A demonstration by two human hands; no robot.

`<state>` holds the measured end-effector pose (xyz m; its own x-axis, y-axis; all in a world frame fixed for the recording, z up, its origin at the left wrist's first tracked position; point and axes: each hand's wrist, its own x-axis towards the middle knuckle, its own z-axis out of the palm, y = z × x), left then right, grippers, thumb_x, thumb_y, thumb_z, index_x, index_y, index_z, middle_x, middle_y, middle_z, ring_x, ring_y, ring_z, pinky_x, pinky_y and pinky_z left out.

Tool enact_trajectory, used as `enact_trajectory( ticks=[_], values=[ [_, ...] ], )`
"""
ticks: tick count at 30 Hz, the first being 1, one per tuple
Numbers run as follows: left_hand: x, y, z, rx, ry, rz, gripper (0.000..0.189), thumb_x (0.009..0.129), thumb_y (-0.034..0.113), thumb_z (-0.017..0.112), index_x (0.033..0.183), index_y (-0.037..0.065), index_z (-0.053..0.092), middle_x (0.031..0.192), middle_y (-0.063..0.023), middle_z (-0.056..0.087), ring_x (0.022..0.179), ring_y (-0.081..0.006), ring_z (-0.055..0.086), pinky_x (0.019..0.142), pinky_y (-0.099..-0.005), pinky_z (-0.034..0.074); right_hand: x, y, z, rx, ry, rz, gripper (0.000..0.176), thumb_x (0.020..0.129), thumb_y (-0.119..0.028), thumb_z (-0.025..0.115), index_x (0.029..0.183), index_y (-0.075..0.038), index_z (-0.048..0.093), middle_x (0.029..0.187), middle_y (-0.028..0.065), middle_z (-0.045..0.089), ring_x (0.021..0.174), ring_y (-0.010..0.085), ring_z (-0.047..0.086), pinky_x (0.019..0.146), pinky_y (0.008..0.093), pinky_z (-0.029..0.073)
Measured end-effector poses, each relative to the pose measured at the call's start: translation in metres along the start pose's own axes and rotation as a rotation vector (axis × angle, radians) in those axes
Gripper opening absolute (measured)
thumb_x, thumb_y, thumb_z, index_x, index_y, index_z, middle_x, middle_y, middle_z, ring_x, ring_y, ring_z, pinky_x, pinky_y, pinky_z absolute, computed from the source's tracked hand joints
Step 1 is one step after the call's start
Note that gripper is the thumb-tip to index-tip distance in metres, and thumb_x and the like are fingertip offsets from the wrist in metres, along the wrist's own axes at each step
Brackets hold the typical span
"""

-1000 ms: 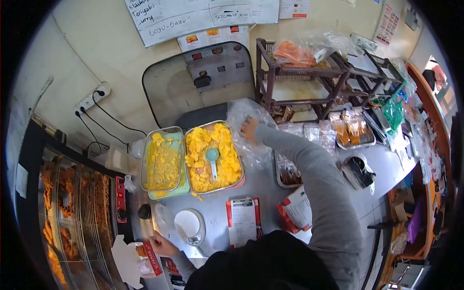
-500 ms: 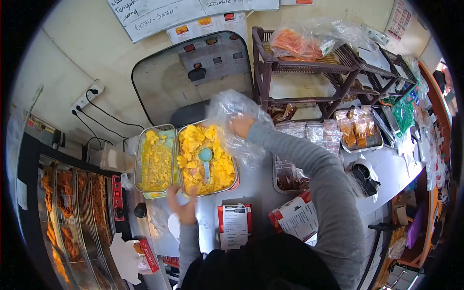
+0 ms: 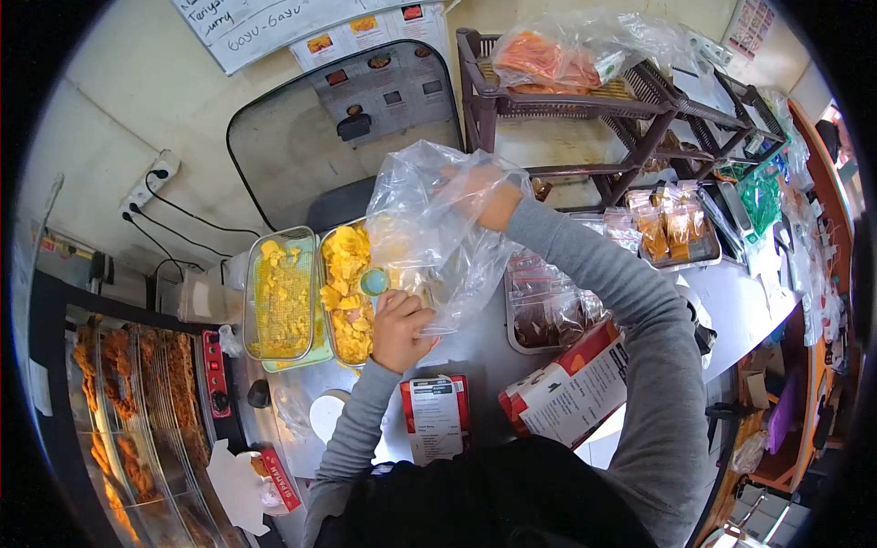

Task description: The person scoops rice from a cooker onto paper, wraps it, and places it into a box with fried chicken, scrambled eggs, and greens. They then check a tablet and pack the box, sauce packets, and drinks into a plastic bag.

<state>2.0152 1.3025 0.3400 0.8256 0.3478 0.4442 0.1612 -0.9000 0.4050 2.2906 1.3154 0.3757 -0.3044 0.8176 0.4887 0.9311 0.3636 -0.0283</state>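
A large clear plastic bag [image 3: 438,228] hangs spread over the right part of a tray of yellow scrambled egg [image 3: 345,265]. At the bag's upper right, my right hand [image 3: 498,199] grips it, the fingers partly seen through the film. My left hand [image 3: 402,329] is closed at the bag's lower left edge, with its fingers curled in. Just above that hand is the round end of a blue-green scoop [image 3: 374,281] lying on the egg; its handle is mostly hidden. Left of the egg stands a wire basket [image 3: 290,342] with smaller egg pieces.
A glass cabinet with fried food [image 3: 128,402] is on the left. Behind the trays leans a dark-framed lid [image 3: 274,137]. A brown rack [image 3: 566,105], a tray of sauce packets [image 3: 557,310] and red-and-white boxes [image 3: 434,420] surround the work spot.
My left hand has gone from open below the trays to closed at the bag's lower edge. The bag now spreads wider and covers part of the egg.
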Motion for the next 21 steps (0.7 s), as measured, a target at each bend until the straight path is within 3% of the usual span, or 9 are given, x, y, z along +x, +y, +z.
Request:
enact_trajectory(
  ticks=[3, 5, 8, 9, 11, 13, 15, 17, 21],
  values=[
    [0.003, 0.005, -0.001, -0.298, 0.297, -0.249, 0.023, 0.054, 0.010, 0.067, 0.077, 0.004, 0.062, 0.089, -0.0095, 0.052, 0.093, -0.0297, 0.051, 0.091, -0.0404, 0.036, -0.007, -0.033, -0.018, 0.083, -0.291, 0.090, 0.027, 0.073, -0.014, 0.057, 0.099, -0.006, 0.061, 0.089, 0.0147, 0.062, 0.081, 0.0317, 0.062, 0.070, 0.0435, 0.048],
    [0.013, 0.018, -0.003, -0.313, 0.458, -0.333, 0.019, 0.058, 0.005, 0.062, 0.077, 0.002, 0.062, 0.110, -0.0159, 0.050, 0.114, -0.0391, 0.043, 0.104, -0.0470, 0.025, -0.043, -0.055, 0.027, 0.078, -0.133, -0.109, 0.036, 0.079, -0.013, 0.054, 0.114, -0.005, 0.056, 0.103, 0.0202, 0.060, 0.096, 0.0306, 0.060, 0.085, 0.0402, 0.045],
    [0.021, -0.003, 0.011, -0.186, 0.198, -0.059, 0.016, 0.061, 0.003, 0.059, 0.077, 0.003, 0.062, 0.120, -0.0175, 0.049, 0.127, -0.0373, 0.034, 0.107, -0.0513, 0.019, -0.042, -0.072, -0.051, 0.565, -0.753, -0.363, 0.038, 0.088, -0.016, 0.051, 0.122, 0.001, 0.052, 0.110, 0.0233, 0.060, 0.109, 0.0263, 0.057, 0.096, 0.0357, 0.042],
    [0.027, -0.007, 0.019, -0.091, 0.072, -0.031, 0.017, 0.062, 0.004, 0.059, 0.079, 0.004, 0.063, 0.122, -0.0176, 0.048, 0.128, -0.0361, 0.033, 0.107, -0.0519, 0.018, -0.035, -0.069, -0.077, 1.004, -1.052, -0.101, 0.036, 0.090, -0.017, 0.050, 0.119, 0.004, 0.054, 0.108, 0.0226, 0.061, 0.108, 0.0249, 0.058, 0.094, 0.0344, 0.043],
    [0.037, -0.007, 0.039, 0.101, -0.185, 0.019, 0.019, 0.065, 0.006, 0.059, 0.083, 0.007, 0.063, 0.125, -0.0177, 0.047, 0.129, -0.0337, 0.033, 0.107, -0.0529, 0.017, -0.055, -0.031, -0.116, 1.541, -0.934, 0.124, 0.032, 0.089, -0.008, 0.048, 0.117, 0.007, 0.055, 0.109, 0.0206, 0.062, 0.106, 0.0257, 0.059, 0.086, 0.0330, 0.048],
    [0.042, -0.015, 0.073, 0.206, -0.314, -0.104, 0.027, 0.065, 0.011, 0.061, 0.092, 0.010, 0.062, 0.126, -0.0163, 0.047, 0.130, -0.0306, 0.032, 0.107, -0.0531, 0.015, -0.085, 0.026, -0.110, 1.477, -0.817, 0.361, 0.028, 0.083, -0.004, 0.053, 0.107, 0.006, 0.061, 0.090, 0.0118, 0.068, 0.075, 0.0184, 0.067, 0.062, 0.0283, 0.050],
    [0.057, -0.027, 0.102, 0.329, -0.406, -0.220, 0.035, 0.066, 0.015, 0.062, 0.101, 0.012, 0.061, 0.128, -0.0153, 0.046, 0.131, -0.0287, 0.031, 0.108, -0.0529, 0.013, -0.126, 0.082, -0.058, 1.030, -0.684, 0.842, 0.027, 0.077, -0.006, 0.056, 0.102, 0.002, 0.064, 0.082, 0.0115, 0.068, 0.073, 0.0186, 0.066, 0.061, 0.0283, 0.049],
    [0.077, -0.041, 0.119, 0.466, -0.469, -0.339, 0.045, 0.066, 0.020, 0.064, 0.110, 0.014, 0.058, 0.129, -0.0149, 0.045, 0.131, -0.0281, 0.030, 0.108, -0.0522, 0.012, -0.170, 0.133, 0.024, 0.400, -0.138, 0.815, 0.026, 0.072, -0.015, 0.061, 0.095, -0.004, 0.067, 0.078, 0.0123, 0.066, 0.072, 0.0226, 0.064, 0.064, 0.0348, 0.050],
    [0.086, -0.047, 0.120, 0.573, -0.289, -0.295, 0.055, 0.066, 0.022, 0.066, 0.119, 0.015, 0.055, 0.132, -0.0163, 0.043, 0.129, -0.0290, 0.031, 0.107, -0.0540, 0.012, -0.163, 0.123, 0.062, -0.390, -0.114, 0.679, 0.029, 0.069, -0.025, 0.064, 0.093, -0.010, 0.067, 0.085, 0.0146, 0.065, 0.082, 0.0287, 0.063, 0.074, 0.0424, 0.050]
  ],
)
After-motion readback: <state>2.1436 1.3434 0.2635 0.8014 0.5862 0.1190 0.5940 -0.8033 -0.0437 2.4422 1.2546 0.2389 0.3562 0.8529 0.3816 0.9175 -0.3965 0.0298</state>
